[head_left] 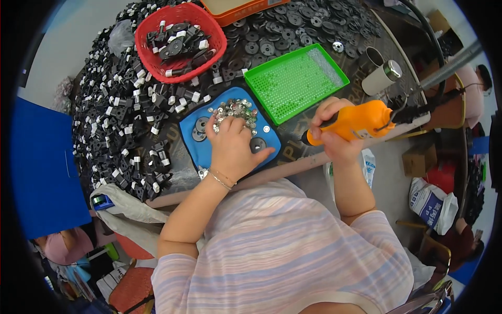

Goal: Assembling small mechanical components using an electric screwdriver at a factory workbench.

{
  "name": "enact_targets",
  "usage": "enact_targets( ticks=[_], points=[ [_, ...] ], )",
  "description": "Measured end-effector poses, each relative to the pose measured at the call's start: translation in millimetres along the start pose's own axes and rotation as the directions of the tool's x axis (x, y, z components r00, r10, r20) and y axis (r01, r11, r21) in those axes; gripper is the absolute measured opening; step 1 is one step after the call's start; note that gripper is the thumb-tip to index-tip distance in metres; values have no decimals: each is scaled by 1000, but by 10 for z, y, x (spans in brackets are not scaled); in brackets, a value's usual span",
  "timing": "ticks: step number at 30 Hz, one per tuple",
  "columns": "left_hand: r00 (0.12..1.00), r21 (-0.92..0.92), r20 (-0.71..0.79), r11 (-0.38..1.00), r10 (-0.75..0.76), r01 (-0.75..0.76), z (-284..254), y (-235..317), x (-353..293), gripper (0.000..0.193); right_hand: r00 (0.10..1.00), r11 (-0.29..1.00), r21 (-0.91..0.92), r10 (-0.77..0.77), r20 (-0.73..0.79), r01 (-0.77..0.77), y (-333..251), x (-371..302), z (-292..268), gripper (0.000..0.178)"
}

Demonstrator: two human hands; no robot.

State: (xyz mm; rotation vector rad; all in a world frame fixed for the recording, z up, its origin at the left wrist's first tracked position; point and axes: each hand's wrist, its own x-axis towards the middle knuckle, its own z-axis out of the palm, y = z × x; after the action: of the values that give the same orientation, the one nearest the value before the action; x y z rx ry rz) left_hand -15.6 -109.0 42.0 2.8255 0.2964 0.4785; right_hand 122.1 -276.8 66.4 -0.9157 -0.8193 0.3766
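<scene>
My left hand (231,146) rests over a blue mat (194,148), its thumb spread away from the fingers. Those fingertips touch a pile of small silvery metal parts (241,108), and what lies under them is hidden. Dark round discs (201,124) lie on the mat to the left of the hand, and another disc (257,145) is by the thumb. Closed around an orange power screwdriver (361,120), my right hand (342,148) holds it above the table's near edge, its dark tip pointing left toward the mat.
A green perforated tray (293,81) sits behind the mat. The red basket (145,63) holds black-and-white parts, with many more heaped (117,120) at left. Black discs (293,29) cover the back, beside an orange box (235,14). A pale cylindrical container (377,79) stands at right.
</scene>
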Motion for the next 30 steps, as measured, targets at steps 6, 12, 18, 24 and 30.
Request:
enact_targets(
  ticks=[6, 12, 18, 24, 30],
  points=[
    [982, -265, 187, 964, 16, 35, -32, -176, -30, 73, 999, 998, -18, 52, -3, -52, 41, 105, -257, 29],
    [943, -347, 333, 931, 11, 111, 5, -232, -30, 63, 994, 994, -66, 94, 50, -91, 13, 196, -305, 29],
    [907, -424, 411, 899, 86, 107, 72, -338, 44, 30, 990, 989, -91, 124, 66, -118, 30, 215, -336, 28],
    [963, -422, 261, 905, 71, 47, 2, -247, 39, 18, 994, 990, -103, 97, 49, -91, 49, 148, -335, 29],
    [995, -361, 99, 932, 18, 19, 16, 61, -204, 20, 998, 996, -75, 46, 38, -43, 69, 53, -301, 31]
  ],
)
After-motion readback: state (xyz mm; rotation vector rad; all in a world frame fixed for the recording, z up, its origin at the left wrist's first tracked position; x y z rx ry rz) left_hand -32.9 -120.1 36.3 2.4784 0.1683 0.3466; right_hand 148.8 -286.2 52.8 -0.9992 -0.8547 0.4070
